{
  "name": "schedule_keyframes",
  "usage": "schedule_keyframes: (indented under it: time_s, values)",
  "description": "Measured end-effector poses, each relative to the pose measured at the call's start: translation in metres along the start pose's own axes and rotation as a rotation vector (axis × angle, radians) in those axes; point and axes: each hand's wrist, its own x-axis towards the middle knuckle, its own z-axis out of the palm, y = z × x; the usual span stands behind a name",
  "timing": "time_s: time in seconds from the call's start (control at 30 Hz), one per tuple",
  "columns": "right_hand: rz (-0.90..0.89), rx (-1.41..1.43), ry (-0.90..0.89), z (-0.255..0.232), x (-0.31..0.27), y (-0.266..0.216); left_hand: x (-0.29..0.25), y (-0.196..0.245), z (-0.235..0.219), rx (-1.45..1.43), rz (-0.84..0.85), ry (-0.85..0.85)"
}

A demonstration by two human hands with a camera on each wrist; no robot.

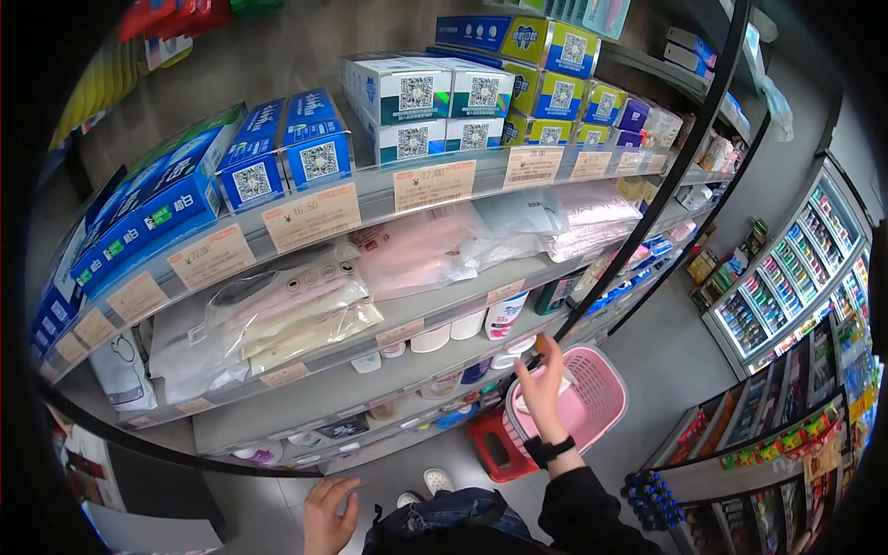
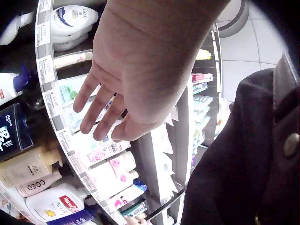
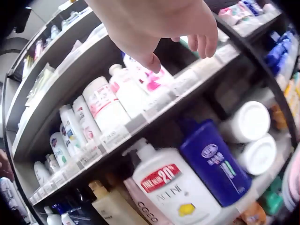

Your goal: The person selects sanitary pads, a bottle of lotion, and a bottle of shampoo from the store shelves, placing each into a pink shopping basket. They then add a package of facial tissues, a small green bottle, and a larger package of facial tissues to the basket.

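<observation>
One white bottle (image 1: 505, 316) stands ahead-left of the nearer right hand (image 1: 546, 393), empty, thumb parted from bent fingers; the left hand (image 1: 330, 514) hangs empty, fingers loose.

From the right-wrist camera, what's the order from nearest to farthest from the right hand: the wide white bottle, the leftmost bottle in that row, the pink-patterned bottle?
From the right hand:
1. Pink-patterned bottle, just below the thumb.
2. Wide white bottle, farther left on that shelf.
3. Leftmost bottle, at the row's far end.
</observation>
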Motion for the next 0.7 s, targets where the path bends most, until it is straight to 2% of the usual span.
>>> schedule_keyframes:
  time_s: [0.13,0.27,0.33,0.37,0.43,0.47,0.53,0.63,0.7]
  values:
    - [-0.072,-0.016,-0.005,0.036,0.038,-0.050,-0.007,0.003,-0.001,0.022,-0.014,0.041]
    - [-0.064,-0.025,0.042,0.059,0.054,-0.054,-0.016,0.001,-0.004,0.022,-0.020,0.078]
    - [0.135,0.053,-0.060,0.057,0.055,-0.063,-0.024,-0.004,-0.005,-0.011,-0.089,0.100]
    - [0.025,-0.004,0.014,0.060,0.056,-0.062,-0.027,-0.011,-0.006,-0.010,-0.084,0.099]
    - [0.079,0.047,-0.004,0.058,0.052,-0.056,-0.030,-0.026,-0.009,0.148,0.061,0.095]
    - [0.132,0.097,-0.028,0.055,0.050,-0.056,-0.029,-0.026,-0.007,0.145,0.067,0.090]
    - [0.124,0.061,0.006,0.048,0.045,-0.051,-0.024,-0.023,-0.002,0.105,-0.101,0.127]
    - [0.200,0.507,0.118,0.039,0.037,-0.028,-0.022,-0.043,0.002,0.145,-0.145,0.118]
    - [0.214,0.527,0.212,0.018,0.030,-0.027,-0.013,-0.051,0.004,0.236,-0.127,0.118]
